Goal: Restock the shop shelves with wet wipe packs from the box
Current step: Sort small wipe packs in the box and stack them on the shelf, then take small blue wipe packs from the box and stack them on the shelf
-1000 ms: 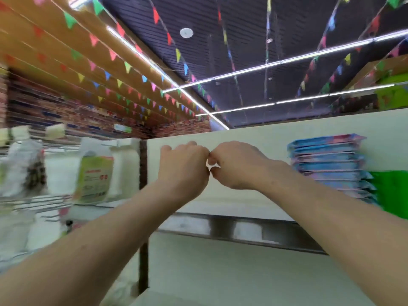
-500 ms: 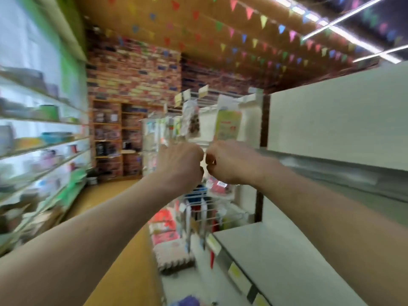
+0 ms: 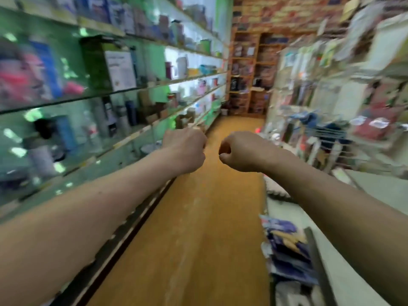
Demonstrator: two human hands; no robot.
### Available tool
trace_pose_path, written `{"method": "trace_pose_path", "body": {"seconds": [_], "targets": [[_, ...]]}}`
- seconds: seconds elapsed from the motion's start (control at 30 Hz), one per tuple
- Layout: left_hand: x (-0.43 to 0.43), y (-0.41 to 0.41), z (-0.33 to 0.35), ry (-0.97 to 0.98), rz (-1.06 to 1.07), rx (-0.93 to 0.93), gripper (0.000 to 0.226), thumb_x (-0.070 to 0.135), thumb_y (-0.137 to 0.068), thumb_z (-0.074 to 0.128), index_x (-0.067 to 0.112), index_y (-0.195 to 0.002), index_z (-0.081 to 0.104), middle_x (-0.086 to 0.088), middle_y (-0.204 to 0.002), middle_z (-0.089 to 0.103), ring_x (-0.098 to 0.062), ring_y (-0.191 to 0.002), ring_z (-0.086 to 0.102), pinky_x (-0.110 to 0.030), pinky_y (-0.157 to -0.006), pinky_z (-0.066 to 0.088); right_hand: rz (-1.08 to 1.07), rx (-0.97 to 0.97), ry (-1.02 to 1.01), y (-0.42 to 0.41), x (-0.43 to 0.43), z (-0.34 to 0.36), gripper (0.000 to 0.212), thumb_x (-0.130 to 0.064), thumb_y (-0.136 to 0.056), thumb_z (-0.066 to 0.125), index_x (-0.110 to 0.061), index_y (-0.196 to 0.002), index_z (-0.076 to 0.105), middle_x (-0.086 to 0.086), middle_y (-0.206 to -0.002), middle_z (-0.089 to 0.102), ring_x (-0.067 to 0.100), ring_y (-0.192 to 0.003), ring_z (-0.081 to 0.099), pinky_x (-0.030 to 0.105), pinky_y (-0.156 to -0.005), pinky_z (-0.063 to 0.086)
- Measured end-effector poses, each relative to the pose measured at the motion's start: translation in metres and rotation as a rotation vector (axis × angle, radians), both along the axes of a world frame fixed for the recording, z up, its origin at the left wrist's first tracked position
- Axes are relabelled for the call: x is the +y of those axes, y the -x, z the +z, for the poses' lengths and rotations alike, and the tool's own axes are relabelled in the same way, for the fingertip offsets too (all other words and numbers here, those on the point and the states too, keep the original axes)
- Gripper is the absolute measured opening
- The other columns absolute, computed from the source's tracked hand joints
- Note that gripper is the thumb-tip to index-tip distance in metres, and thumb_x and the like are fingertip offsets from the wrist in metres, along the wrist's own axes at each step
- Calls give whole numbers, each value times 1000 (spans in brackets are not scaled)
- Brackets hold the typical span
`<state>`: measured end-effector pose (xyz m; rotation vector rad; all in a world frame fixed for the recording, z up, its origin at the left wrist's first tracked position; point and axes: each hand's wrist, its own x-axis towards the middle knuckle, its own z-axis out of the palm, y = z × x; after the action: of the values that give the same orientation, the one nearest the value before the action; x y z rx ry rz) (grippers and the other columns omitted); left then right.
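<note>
Left forearm (image 3: 88, 217): bare, running from the lower left corner of the frame up toward the centre.
Right forearm (image 3: 331, 206): bare, running from the lower right edge up toward the centre.
Wet wipe packs (image 3: 287, 248): a loose heap of blue packs at the lower right, under the right forearm and beside the aisle. They are blurred, so these are probably the wipes, and I cannot tell what they lie in.
Left hand (image 3: 184, 149): centre of the frame, back toward the camera, fingers curled under into a fist with nothing in its grasp.
Right hand (image 3: 239, 151): just right of the left hand, at the same height, fingers balled tight, holding nothing.
Hands together: near each other but apart, with floor showing between them.
Floor (image 3: 198, 239): an orange-brown aisle running up the middle of the frame.
Wall shelves (image 3: 88, 93): several tiers along the left side, stocked with bottles, cups and boxes, all smeared.
Hanging racks (image 3: 331, 85): right side, crowded with packaged goods.
Brick wall (image 3: 287, 9): top centre, far end of the aisle, with wooden shelving (image 3: 245, 69) below it.
</note>
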<state>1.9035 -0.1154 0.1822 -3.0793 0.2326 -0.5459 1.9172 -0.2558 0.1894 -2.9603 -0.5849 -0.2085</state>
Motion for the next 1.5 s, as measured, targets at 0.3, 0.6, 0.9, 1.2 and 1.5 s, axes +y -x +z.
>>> {"method": "trace_pose_path", "body": {"seconds": [0.3, 0.6, 0.9, 1.2, 1.5], "targets": [[176, 151, -98, 46, 326, 321, 24, 27, -91, 57, 25, -113, 65, -3, -110, 66, -26, -98, 61, -34, -75, 46, 318, 250, -18, 103, 190, -112, 15, -26, -91, 54, -17, -88, 64, 1, -77, 62, 19, -68, 60, 31, -58, 53], [321, 320, -165, 196, 598, 503, 25, 25, -86, 59, 25, -109, 68, -3, -113, 65, -28, -103, 61, -30, -76, 46, 545, 485, 26, 227, 327, -181, 27, -18, -88, 52, -2, -100, 70, 17, -96, 70, 34, -87, 66, 46, -76, 57], [408, 415, -242, 413, 821, 661, 13, 20, -84, 58, 31, -88, 64, -6, -91, 61, -27, -80, 58, -31, -70, 49, 641, 581, 186, 259, 393, -243, 22, -17, -89, 50, -10, -78, 67, 9, -83, 66, 25, -72, 61, 32, -63, 48], [420, 430, -334, 725, 1099, 779, 36, 31, -87, 63, 23, -122, 63, -4, -125, 61, -23, -109, 60, -31, -91, 49, 700, 714, 369, 222, 430, -332, 23, -20, -95, 48, -10, -102, 67, 7, -99, 67, 23, -91, 64, 35, -81, 54], [414, 435, -399, 1026, 1304, 719, 43, 31, -89, 63, 17, -129, 54, 0, -106, 57, -16, -90, 54, -25, -69, 42, 738, 846, 415, 222, 463, -402, 35, -22, -97, 47, -20, -131, 56, 4, -131, 58, 22, -117, 55, 34, -96, 47]]}}
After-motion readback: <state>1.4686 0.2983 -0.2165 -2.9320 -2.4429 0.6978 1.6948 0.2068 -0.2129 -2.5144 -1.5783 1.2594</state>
